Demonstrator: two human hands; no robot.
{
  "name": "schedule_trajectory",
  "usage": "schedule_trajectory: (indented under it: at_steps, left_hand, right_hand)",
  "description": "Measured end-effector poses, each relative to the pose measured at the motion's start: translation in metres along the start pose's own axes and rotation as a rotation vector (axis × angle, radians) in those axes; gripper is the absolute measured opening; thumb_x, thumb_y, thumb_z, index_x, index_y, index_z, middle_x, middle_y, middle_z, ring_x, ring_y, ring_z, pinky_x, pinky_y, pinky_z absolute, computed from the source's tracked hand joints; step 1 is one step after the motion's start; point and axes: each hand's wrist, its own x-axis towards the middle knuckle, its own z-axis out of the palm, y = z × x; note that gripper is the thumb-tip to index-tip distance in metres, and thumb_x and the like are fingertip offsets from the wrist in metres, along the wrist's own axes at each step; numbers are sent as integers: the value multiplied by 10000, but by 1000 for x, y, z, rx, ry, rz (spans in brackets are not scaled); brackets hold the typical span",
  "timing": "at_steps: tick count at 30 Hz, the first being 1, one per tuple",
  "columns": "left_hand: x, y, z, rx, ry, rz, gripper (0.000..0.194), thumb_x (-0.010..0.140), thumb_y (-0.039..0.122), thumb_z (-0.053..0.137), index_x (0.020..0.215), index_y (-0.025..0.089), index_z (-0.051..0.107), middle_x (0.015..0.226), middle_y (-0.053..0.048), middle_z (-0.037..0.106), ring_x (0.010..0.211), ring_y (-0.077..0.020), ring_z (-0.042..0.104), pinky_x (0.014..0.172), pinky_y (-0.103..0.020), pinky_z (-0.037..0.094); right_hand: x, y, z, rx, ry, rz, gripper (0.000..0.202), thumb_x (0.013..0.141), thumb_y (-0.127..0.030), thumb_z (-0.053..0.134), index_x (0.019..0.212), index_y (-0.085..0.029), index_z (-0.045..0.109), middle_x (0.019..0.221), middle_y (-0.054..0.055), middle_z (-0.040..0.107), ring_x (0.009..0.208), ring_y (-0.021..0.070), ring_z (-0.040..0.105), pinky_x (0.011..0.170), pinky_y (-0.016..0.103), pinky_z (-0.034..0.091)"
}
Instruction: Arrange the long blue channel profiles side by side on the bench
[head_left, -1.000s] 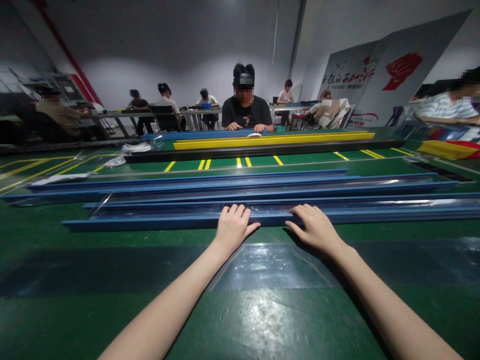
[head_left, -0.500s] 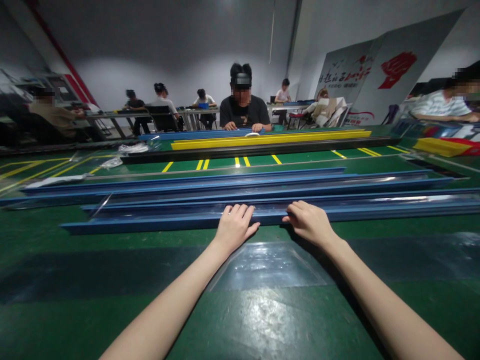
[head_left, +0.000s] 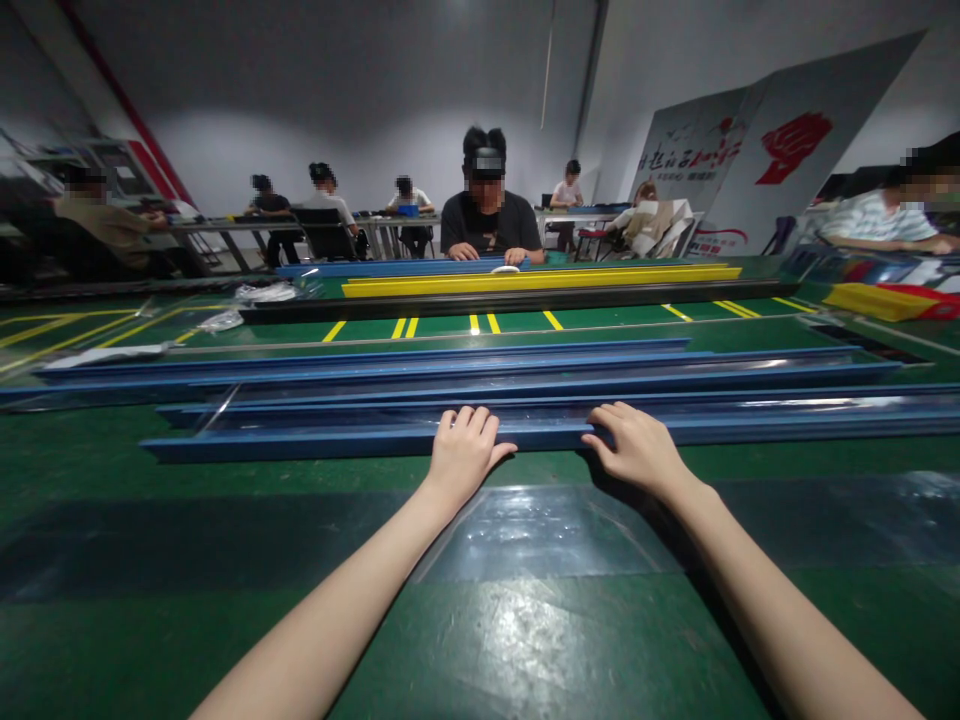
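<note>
A long blue plastic channel strip (head_left: 360, 438) lies crosswise on the green table, nearest to me. My left hand (head_left: 465, 452) is closed over its front edge, fingers on the far side and thumb stretched along the near side. Further right, my right hand (head_left: 634, 445) grips the same strip, its fingers curled over the edge and its thumb on the near face; the fingertips are partly hidden. Between the hands a short stretch of the strip shows. A clear plastic sheet (head_left: 525, 530) lies flat under my forearms.
More blue strips (head_left: 540, 378) with clear film lie just beyond. Farther back are a black strip (head_left: 517, 298), a yellow strip (head_left: 540, 280) and crumpled clear plastic (head_left: 264, 292). A co-worker (head_left: 491, 220) sits opposite, hands on another blue strip. Other people sit at tables behind.
The near blue strip's left end has shifted slightly right. My right hand has moved a little right and its thumb now shows more; my left hand is nearly where it was.
</note>
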Motion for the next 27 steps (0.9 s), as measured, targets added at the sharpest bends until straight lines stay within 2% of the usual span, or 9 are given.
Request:
schedule_trajectory:
  at_steps: [4,8,15,22,27]
  left_hand:
    - [0,0,0,-11,1,9,337,775,492,527,802,158,564,838,-71,622,798,-217,526,684,-332,325]
    - [0,0,1,-7,4,13,329,776,490,527,787,162,557,809,-62,620,778,-211,524,673,-330,322]
    - [-1,0,0,-1,9,15,340,795,499,493,774,165,552,789,-61,617,751,-203,526,647,-322,321]
    - [-1,-1,0,-22,20,16,336,802,490,490,775,161,553,773,-56,619,739,-198,531,650,-316,321]
    - [-2,-1,2,-29,31,20,319,795,478,511,782,163,555,794,-55,631,742,-198,535,649,-317,322]
  right_hand:
    - [4,-8,0,112,-47,38,192,789,-263,451,899,-186,588,879,59,643,826,192,561,710,282,367]
    - [10,-17,1,236,-80,25,238,788,-292,460,961,-193,588,956,52,649,881,179,580,757,273,389]
    - [13,-24,3,175,-98,-36,278,817,-320,428,1003,-191,588,989,72,645,900,189,582,763,289,395]
    - [11,-23,5,182,-100,-23,284,823,-335,431,1009,-184,584,991,64,651,928,187,580,777,277,393]
    - [10,-23,4,180,-107,14,290,820,-356,434,1021,-209,584,1012,47,655,899,190,602,719,276,406]
